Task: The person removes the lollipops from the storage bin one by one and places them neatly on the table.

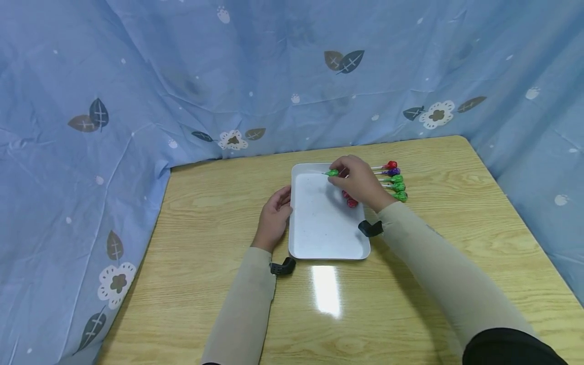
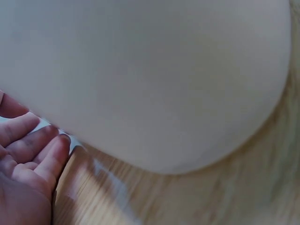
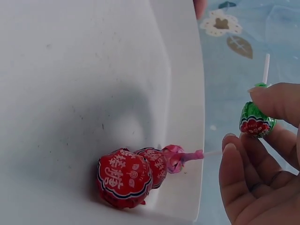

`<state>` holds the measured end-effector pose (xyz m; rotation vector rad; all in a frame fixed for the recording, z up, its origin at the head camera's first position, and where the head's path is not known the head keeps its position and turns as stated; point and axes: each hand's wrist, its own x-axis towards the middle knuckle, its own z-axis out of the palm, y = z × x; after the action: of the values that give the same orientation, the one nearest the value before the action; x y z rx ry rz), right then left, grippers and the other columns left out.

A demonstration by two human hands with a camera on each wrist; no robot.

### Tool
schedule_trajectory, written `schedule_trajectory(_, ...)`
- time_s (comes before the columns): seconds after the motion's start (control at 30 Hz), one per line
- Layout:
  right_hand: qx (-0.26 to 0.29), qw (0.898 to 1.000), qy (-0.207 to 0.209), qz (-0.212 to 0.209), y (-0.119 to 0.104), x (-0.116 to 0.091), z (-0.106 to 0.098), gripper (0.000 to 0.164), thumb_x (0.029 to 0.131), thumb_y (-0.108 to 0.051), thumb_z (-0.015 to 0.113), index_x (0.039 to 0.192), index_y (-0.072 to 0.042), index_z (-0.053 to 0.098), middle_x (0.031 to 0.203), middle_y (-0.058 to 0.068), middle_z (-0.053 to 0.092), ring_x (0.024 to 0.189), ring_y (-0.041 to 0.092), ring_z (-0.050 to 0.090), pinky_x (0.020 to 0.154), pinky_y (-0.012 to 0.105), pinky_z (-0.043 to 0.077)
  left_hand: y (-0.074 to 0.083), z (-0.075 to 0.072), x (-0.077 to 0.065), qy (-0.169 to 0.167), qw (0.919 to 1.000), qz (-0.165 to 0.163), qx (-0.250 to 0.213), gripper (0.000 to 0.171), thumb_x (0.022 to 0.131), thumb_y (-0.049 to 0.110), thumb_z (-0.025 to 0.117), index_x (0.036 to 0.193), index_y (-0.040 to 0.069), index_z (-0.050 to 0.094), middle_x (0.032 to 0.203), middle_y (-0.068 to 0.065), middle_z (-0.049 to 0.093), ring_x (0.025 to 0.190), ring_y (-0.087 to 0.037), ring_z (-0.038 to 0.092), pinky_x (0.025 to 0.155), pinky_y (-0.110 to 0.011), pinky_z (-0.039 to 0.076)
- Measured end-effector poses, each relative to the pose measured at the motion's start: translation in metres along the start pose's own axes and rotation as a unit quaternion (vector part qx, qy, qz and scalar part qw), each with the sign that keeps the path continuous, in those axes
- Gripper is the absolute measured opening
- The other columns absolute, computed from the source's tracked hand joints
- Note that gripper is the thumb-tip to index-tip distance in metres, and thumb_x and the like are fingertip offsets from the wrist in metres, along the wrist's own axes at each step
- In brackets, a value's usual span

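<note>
My right hand (image 1: pixel 358 180) is above the upper right part of a white tray (image 1: pixel 319 233). Thumb and fingers pinch a green-wrapped lollipop (image 3: pixel 255 119) by its candy end, its white stick pointing away from the palm. Below that hand, red lollipops (image 3: pixel 124 178) and a pink-wrapped one (image 3: pixel 174 158) lie at the tray's right side, partly covered by the hand in the head view. My left hand (image 1: pixel 275 215) rests against the tray's left edge, loosely bent fingertips touching the outer wall; its thumb is unclear in the left wrist view.
Right of the tray, a row of lollipops lies on the wooden table (image 1: pixel 219 213): a red one (image 1: pixel 390 165), a purple one (image 1: pixel 393 172) and several green ones (image 1: pixel 398 187). A blue patterned cloth (image 1: pixel 274 76) hangs along the back and sides.
</note>
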<state>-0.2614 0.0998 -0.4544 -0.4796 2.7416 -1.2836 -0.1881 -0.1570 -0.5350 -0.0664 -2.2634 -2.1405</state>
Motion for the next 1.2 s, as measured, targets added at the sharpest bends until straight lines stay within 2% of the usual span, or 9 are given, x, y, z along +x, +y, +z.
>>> schedule_trajectory(0.17,0.010,1.000,0.010,-0.009,0.001,-0.005,-0.003,0.023,0.102,-0.017,0.078,0.122,-0.007,0.075,0.117,0.010,0.064,0.104,0.028,0.063,0.089,0.047,0.055,0.000,-0.001,-0.001,0.002,1.0000,-0.001,0.000,0.057,0.101,0.001,0.054,0.158,0.005,0.055,0.152,-0.008,0.061,0.136,-0.018,0.059,0.114,-0.034,0.048)
schedule_trajectory(0.47,0.041,0.998,0.045,-0.016,0.005,-0.018,-0.010,0.023,0.102,-0.008,0.076,0.125,-0.006,0.073,0.123,0.013,0.061,0.104,0.030,0.066,0.088,0.046,0.059,0.000,-0.001,0.001,0.001,1.0000,0.006,-0.004,0.057,0.102,-0.001,0.053,0.158,0.003,0.054,0.153,-0.011,0.060,0.137,-0.022,0.058,0.115,-0.037,0.048)
schedule_trajectory(0.77,0.044,0.997,0.057,-0.025,0.013,-0.032,-0.021,0.027,0.103,-0.007,0.073,0.129,0.000,0.073,0.126,0.015,0.061,0.105,0.032,0.066,0.088,0.046,0.059,0.001,0.000,0.001,0.000,1.0000,0.001,-0.002,0.056,0.102,-0.001,0.053,0.158,0.003,0.054,0.153,-0.012,0.060,0.137,-0.020,0.059,0.115,-0.036,0.048)
schedule_trajectory(0.87,0.043,0.997,0.065,-0.016,0.017,-0.036,-0.024,0.026,0.103,-0.006,0.074,0.129,-0.001,0.072,0.125,0.015,0.062,0.105,0.032,0.066,0.087,0.042,0.059,0.001,0.000,0.001,-0.004,1.0000,0.003,-0.006,0.056,0.102,-0.002,0.053,0.158,0.001,0.053,0.154,-0.013,0.060,0.137,-0.021,0.059,0.115,-0.036,0.048)
schedule_trajectory(1.07,0.045,0.996,0.073,-0.004,0.029,-0.043,-0.031,0.025,0.102,-0.005,0.074,0.127,0.000,0.070,0.125,0.014,0.062,0.103,0.030,0.065,0.083,0.026,0.055,-0.001,0.000,0.001,-0.002,1.0000,0.005,-0.004,0.056,0.103,-0.001,0.053,0.158,0.002,0.054,0.154,-0.012,0.060,0.137,-0.021,0.058,0.115,-0.036,0.048)
schedule_trajectory(1.2,0.037,0.996,0.077,-0.002,0.033,-0.048,-0.035,0.023,0.103,-0.006,0.074,0.125,-0.001,0.071,0.125,0.015,0.063,0.104,0.031,0.065,0.083,0.027,0.055,-0.001,-0.001,0.002,-0.001,1.0000,0.004,-0.002,0.056,0.102,-0.001,0.054,0.158,0.002,0.054,0.153,-0.011,0.060,0.137,-0.020,0.059,0.115,-0.037,0.048)
